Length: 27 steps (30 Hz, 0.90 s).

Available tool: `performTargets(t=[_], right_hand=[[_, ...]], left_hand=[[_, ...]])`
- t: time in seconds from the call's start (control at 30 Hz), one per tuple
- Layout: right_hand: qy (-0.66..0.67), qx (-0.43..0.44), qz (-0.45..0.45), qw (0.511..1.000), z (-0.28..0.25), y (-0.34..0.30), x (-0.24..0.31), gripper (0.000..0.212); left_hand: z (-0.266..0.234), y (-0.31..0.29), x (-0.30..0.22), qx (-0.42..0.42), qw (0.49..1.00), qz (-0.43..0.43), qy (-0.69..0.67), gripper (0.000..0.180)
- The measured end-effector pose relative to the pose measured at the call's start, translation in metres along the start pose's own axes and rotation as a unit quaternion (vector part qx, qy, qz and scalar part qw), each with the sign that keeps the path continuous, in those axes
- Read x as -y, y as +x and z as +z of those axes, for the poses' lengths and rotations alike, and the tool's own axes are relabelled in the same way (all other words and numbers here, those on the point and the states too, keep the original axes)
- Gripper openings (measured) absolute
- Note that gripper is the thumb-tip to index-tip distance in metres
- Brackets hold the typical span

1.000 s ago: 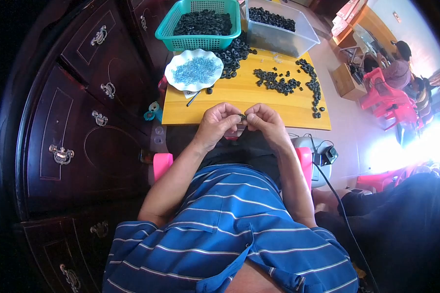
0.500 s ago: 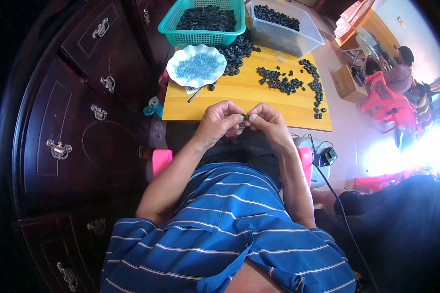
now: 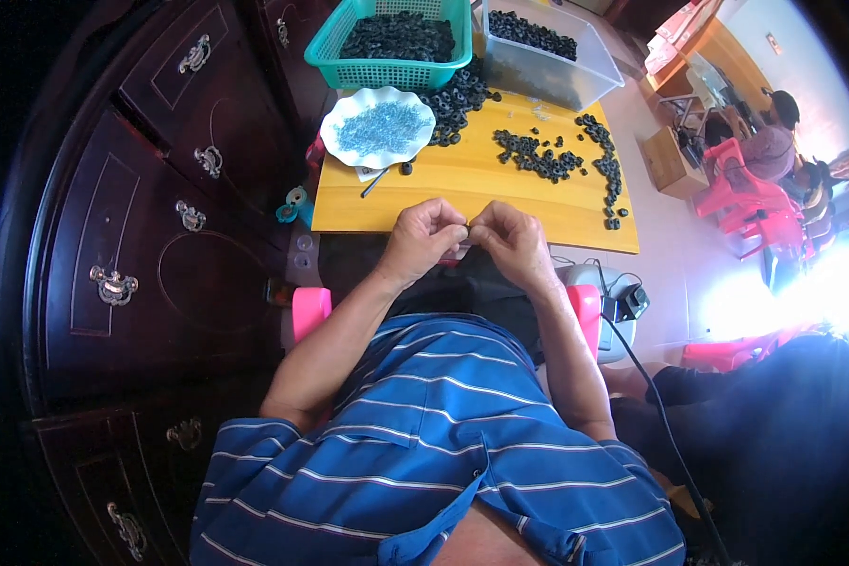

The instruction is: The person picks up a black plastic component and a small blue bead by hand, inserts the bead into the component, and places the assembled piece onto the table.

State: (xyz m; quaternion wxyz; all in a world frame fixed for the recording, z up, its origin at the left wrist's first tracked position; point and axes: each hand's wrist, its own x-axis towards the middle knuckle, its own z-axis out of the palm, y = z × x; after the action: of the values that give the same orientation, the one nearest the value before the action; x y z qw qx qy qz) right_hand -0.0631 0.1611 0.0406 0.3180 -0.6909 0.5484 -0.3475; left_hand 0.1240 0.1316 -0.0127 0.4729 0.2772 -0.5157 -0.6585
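My left hand [image 3: 423, 240] and my right hand [image 3: 519, 243] meet in front of the near edge of the yellow table [image 3: 424, 200]. Their thumbs and forefingers pinch a small black part [image 3: 469, 230], mostly covered by the fingertips. On the tabletop beyond lie a loose pile of small black parts [image 3: 541, 160] and a heap of black ring-like parts [image 3: 458, 102]. A scalloped white plate [image 3: 331, 132] at the left holds many thin, clear bluish pieces. Near it are a dark slender rod [image 3: 374, 183] and a single black piece [image 3: 407, 169].
A green basket [image 3: 387, 73] and a clear plastic bin [image 3: 585, 85], both with black parts, stand at the back. More black parts [image 3: 610, 170] line the table's right side. A dark cabinet [image 3: 85, 226] borders the left. A black cable [image 3: 656, 396] hangs at right; people sit beyond.
My right hand has turned slightly, its fingers closing more over the small black part. My left hand stays almost in place, and the things on the table have not moved.
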Motion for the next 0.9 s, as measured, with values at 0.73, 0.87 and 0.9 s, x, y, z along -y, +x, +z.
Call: performTargets(t=[0.73,0.87,0.9], right_hand=[[0.497,0.030,0.171,0.850,0.030,-0.006,-0.031,0.022],[0.573,0.039,0.154,0.804,0.041,-0.007,-0.043,0.018],[0.587,0.042,0.148,0.795,0.043,-0.007,-0.043,0.017]], left_hand=[[0.017,-0.008,-0.017,-0.076,0.884,0.212,0.410,0.046],[0.017,-0.007,-0.014,-0.112,0.820,0.265,0.495,0.043],[0.016,-0.007,-0.013,-0.113,0.820,0.265,0.495,0.043]])
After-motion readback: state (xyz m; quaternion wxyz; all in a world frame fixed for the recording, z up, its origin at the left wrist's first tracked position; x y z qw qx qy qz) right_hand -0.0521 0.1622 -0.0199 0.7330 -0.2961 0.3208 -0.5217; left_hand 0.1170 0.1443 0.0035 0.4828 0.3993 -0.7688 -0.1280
